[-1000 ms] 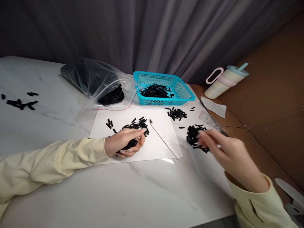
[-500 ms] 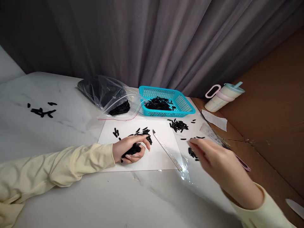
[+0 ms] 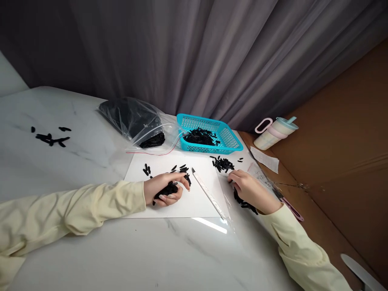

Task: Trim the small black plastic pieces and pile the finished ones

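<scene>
The right hand (image 3: 250,190) has come down since a moment ago. Before, it was lifted above the worktop (image 3: 169,250) with its fingers spread. Now it lies low on a heap of small black pieces (image 3: 242,201), and its fingers are curled over them. I cannot tell if it grips any. The left hand (image 3: 163,188) has stayed in the same place on the white sheet (image 3: 197,198). Its fingers are closed around a bunch of black sticks (image 3: 168,190).

The black pieces are short, thin and shiny, like little rods. A few loose ones (image 3: 178,167) lie on the sheet just past the left hand. Another small heap (image 3: 222,163) lies near the right hand, toward the basket. The white sheet is flat and smooth. A long thin white strip (image 3: 209,193) lies slanted on it, between the two hands.

The worktop is white stone with grey lines, and it is shiny. The blue basket (image 3: 232,139) is plastic with little holes in its walls, and it holds more black pieces. Beside it lies a clear crinkly bag (image 3: 133,121) with dark things inside. Both sleeves are soft and pale yellow.
</scene>
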Action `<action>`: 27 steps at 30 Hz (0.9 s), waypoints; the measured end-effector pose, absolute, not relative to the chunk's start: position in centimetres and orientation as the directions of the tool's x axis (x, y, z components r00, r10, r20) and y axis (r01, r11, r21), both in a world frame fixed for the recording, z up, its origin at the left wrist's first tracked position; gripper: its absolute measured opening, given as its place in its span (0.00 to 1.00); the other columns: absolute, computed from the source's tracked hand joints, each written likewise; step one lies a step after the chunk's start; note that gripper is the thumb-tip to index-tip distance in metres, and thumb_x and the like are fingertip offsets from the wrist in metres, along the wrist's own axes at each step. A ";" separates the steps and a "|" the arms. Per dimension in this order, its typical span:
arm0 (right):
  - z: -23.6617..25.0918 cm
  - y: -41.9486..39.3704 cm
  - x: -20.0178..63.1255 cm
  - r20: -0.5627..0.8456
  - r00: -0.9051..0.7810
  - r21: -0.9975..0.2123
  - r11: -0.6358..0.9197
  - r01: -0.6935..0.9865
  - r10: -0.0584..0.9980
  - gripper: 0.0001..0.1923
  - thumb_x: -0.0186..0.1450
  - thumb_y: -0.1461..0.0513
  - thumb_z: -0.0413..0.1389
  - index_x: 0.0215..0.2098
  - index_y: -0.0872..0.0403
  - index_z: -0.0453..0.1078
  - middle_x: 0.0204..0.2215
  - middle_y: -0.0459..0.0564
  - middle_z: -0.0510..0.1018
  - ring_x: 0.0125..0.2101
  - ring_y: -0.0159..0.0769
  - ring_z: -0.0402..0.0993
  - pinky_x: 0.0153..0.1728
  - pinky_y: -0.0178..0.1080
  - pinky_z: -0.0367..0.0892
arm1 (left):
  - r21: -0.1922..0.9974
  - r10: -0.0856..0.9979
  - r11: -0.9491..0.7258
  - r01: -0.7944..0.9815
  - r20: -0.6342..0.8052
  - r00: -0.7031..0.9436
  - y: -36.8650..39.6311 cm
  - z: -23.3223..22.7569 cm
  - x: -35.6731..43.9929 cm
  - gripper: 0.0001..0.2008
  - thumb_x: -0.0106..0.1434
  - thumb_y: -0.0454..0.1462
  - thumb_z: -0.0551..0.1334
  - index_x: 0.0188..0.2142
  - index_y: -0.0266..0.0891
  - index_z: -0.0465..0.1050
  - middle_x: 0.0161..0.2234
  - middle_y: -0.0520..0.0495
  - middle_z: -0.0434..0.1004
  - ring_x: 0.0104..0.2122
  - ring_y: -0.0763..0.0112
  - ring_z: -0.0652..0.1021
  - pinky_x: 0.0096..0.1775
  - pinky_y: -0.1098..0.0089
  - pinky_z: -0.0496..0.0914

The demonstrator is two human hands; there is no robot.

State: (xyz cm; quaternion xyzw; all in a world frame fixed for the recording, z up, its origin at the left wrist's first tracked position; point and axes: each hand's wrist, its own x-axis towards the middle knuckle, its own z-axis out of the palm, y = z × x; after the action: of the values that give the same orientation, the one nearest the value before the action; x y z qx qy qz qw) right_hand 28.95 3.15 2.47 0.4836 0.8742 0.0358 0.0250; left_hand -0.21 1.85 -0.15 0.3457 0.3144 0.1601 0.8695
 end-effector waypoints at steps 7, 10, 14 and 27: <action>4.8 0.6 25.7 0.071 -0.622 0.023 0.622 0.782 0.780 0.13 0.62 0.73 0.44 0.36 0.57 0.68 0.34 0.56 0.75 0.37 0.42 0.70 0.36 0.42 0.66 | 0.711 0.487 0.699 -0.082 -0.389 0.783 2.0 -0.2 -0.3 0.18 0.65 0.47 0.45 0.33 0.38 0.65 0.13 0.56 0.57 0.09 0.82 0.48 0.08 0.83 0.44; 5.3 -0.8 21.5 0.183 -0.712 -0.163 0.735 0.658 0.678 0.09 0.68 0.65 0.45 0.41 0.57 0.65 0.37 0.57 0.74 0.36 0.41 0.71 0.36 0.42 0.67 | 0.717 0.490 0.692 -0.084 -0.382 0.783 1.9 -0.2 -0.2 0.18 0.65 0.48 0.44 0.33 0.39 0.65 0.13 0.56 0.58 0.09 0.81 0.48 0.08 0.82 0.44; 4.3 -1.3 16.9 0.244 -0.760 -0.244 0.797 0.553 0.602 0.09 0.68 0.64 0.45 0.41 0.58 0.65 0.33 0.55 0.74 0.32 0.38 0.70 0.31 0.39 0.67 | 0.716 0.482 0.698 -0.014 -0.455 0.749 1.9 -0.3 0.2 0.25 0.61 0.56 0.46 0.22 0.38 0.60 0.10 0.55 0.55 0.08 0.81 0.50 0.08 0.81 0.44; 0.6 -0.8 16.1 0.174 -0.429 -0.918 0.304 0.256 0.887 0.03 0.59 0.62 0.54 0.30 0.54 0.66 0.26 0.46 0.70 0.25 0.30 0.65 0.25 0.33 0.63 | 0.775 0.514 0.630 0.048 -0.463 0.723 1.5 0.1 0.4 0.32 0.46 0.66 0.52 0.23 0.39 0.61 0.11 0.58 0.54 0.09 0.83 0.51 0.10 0.80 0.43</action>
State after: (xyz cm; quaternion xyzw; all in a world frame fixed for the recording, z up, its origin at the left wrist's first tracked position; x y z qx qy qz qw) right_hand 16.10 -0.77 0.59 0.3952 0.7229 -0.4380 -0.3597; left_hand 0.42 1.53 0.12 0.4067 0.3453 0.1395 0.8342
